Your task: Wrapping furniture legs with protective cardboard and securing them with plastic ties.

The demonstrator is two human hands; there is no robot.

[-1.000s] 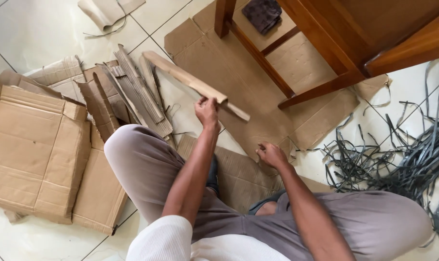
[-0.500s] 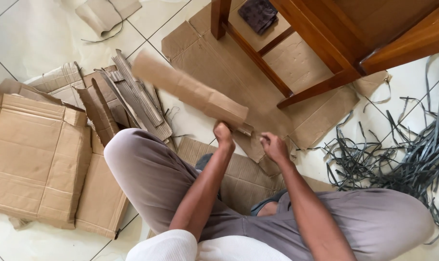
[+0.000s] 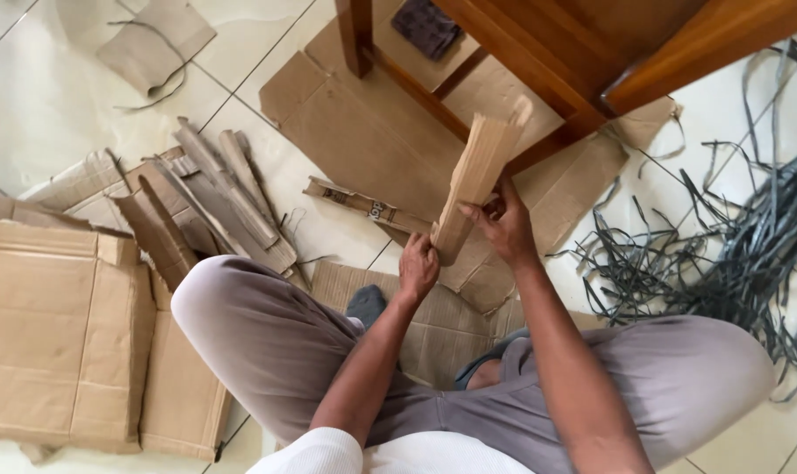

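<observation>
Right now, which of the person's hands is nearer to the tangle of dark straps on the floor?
Right. The right hand grips the cardboard strip on the side facing the dark straps; the left hand holds its lower end, farther away.

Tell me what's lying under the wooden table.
Under the wooden table lies a flattened cardboard sheet on the tiled floor, with a dark cloth farther back. The tabletop hides whatever lies beyond.
</observation>
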